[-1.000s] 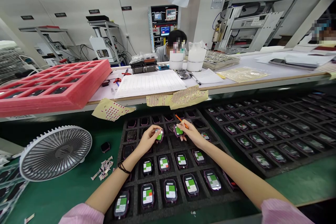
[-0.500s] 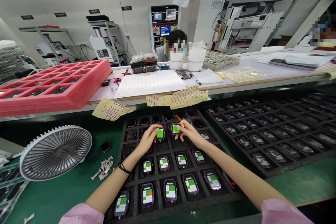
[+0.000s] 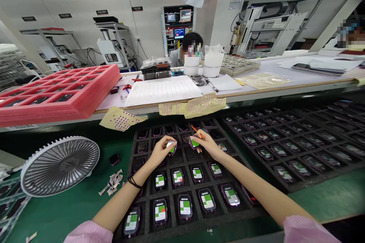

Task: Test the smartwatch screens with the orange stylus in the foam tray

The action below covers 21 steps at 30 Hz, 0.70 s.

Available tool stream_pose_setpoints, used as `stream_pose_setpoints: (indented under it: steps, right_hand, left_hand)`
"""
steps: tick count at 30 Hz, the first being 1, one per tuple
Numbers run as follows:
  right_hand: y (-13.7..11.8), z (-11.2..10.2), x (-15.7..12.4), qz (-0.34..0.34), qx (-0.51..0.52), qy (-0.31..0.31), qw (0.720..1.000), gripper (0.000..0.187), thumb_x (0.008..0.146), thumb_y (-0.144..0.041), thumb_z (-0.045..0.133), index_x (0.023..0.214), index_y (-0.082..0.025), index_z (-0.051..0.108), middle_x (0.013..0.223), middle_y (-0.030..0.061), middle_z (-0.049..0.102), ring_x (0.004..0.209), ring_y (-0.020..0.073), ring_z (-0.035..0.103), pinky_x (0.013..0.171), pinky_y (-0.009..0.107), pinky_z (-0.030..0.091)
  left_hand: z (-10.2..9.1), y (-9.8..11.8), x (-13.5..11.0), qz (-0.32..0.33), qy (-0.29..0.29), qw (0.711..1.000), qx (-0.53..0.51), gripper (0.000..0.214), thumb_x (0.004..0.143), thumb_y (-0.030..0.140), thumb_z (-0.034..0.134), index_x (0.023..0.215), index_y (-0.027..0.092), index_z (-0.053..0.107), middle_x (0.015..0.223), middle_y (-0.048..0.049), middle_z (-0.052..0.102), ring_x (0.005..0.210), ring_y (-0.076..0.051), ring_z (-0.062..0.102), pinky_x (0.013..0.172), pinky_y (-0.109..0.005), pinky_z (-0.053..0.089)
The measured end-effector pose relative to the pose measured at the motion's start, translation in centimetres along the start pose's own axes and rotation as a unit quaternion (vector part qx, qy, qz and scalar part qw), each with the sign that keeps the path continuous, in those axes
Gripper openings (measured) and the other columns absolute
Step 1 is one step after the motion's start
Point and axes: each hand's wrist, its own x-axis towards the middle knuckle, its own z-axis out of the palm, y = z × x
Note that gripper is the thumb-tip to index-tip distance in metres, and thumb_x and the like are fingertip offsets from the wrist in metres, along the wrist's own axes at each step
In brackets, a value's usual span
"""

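Note:
My left hand point(image 3: 161, 151) grips a smartwatch-like device with a green-and-white screen point(image 3: 172, 147), tilted above a black foam tray point(image 3: 182, 231). My right hand point(image 3: 207, 144) pinches a thin orange stick point(image 3: 198, 131), and its fingers rest against a second such device point(image 3: 194, 142). Several more devices with green screens sit in the tray's pockets below both wrists. Some upper pockets hold dark devices, partly hidden behind my hands.
A white desk fan point(image 3: 59, 166) stands left of the tray, near loose paper scraps point(image 3: 111, 183). A second black foam tray point(image 3: 285, 148) lies to the right. Behind are a red foam tray point(image 3: 57, 91), dotted sticker sheets point(image 3: 121, 119), and a seated co-worker point(image 3: 188, 51) across the bench.
The device in my left hand has tilted from lying flat, with its screen turning away. The device at my right hand has shifted slightly right and toward me.

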Motion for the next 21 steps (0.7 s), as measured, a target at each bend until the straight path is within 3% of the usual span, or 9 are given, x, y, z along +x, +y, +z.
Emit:
stream_pose_setpoints:
  steps: [7, 12, 21]
  right_hand:
    - [-0.11, 0.13, -0.01, -0.005, 0.006, 0.016, 1.0, 0.05, 0.064, -0.04, 0.075, 0.065, -0.022, 0.029, 0.051, -0.0107, 0.043, 0.04, 0.0059, 0.042, 0.03, 0.015, 0.033]
    - [0.09, 0.0, 0.07, -0.005, 0.009, 0.007, 1.0, 0.045, 0.07, -0.042, 0.07, 0.066, -0.022, 0.03, 0.049, -0.0108, 0.045, 0.036, 0.0059, 0.043, 0.03, 0.015, 0.033]
    - [0.52, -0.31, 0.32, -0.009, 0.037, -0.042, 0.998, 0.041, 0.074, -0.043, 0.066, 0.07, -0.022, 0.031, 0.055, -0.0092, 0.053, 0.044, 0.0123, 0.061, 0.033, 0.016, 0.037]
  left_hand:
    - [-0.07, -0.08, -0.02, -0.003, -0.007, 1.0, -0.015, 0.033, 0.08, 0.049, 0.056, 0.085, 0.016, 0.055, 0.073, 0.0001, 0.052, 0.062, -0.01, 0.048, 0.051, -0.02, 0.038]
    - [0.0, 0.01, -0.15, -0.014, -0.017, 1.0, -0.016, 0.036, 0.079, 0.05, 0.056, 0.087, 0.016, 0.055, 0.072, 0.0004, 0.052, 0.062, -0.01, 0.048, 0.052, -0.02, 0.038]
    - [-0.13, -0.25, 0.05, -0.01, -0.024, 1.0, -0.016, 0.037, 0.079, 0.051, 0.056, 0.089, 0.015, 0.056, 0.072, 0.0001, 0.053, 0.063, -0.011, 0.048, 0.055, -0.021, 0.038]
